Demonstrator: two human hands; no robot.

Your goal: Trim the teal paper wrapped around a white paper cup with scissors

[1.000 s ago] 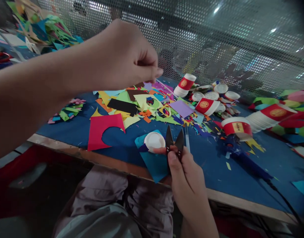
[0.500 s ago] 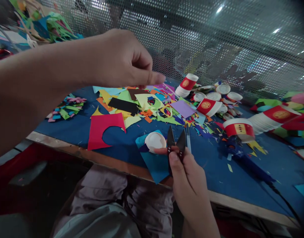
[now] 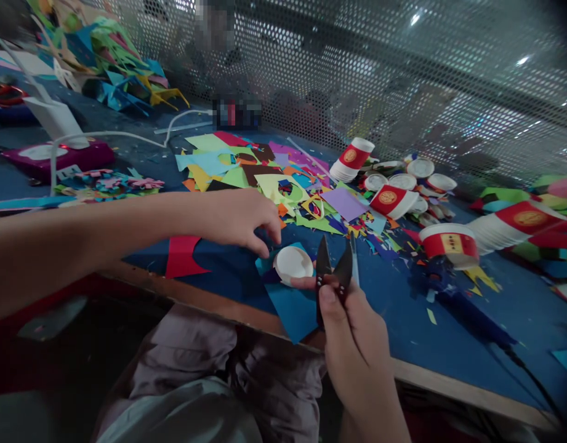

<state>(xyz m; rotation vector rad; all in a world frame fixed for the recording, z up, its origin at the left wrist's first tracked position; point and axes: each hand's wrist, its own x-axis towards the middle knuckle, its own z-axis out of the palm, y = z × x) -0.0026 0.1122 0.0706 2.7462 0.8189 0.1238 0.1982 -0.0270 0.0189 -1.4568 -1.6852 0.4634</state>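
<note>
My right hand [image 3: 352,335] grips small black thread snips [image 3: 332,274], blades apart and pointing up, near the table's front edge. Just left of the blades a white paper cup bottom [image 3: 292,263] lies on a teal paper sheet [image 3: 287,301]. My left hand [image 3: 239,218] hangs low over the blue table [image 3: 449,307], fingers curled downward, fingertips close to the cup bottom and above a red paper sheet [image 3: 181,255]. Nothing shows in its fingers.
Coloured paper scraps [image 3: 274,178] cover the table's middle. Red-and-white paper cups [image 3: 442,240] and cup stacks [image 3: 505,218] lie at the right. A blue tool with a cable [image 3: 463,304] lies right of the snips. A perforated metal screen [image 3: 357,67] closes the back. A magenta device [image 3: 56,154] sits far left.
My left hand has dropped from high in front of the camera down to the table beside the white cup bottom. The right hand with the snips has barely moved.
</note>
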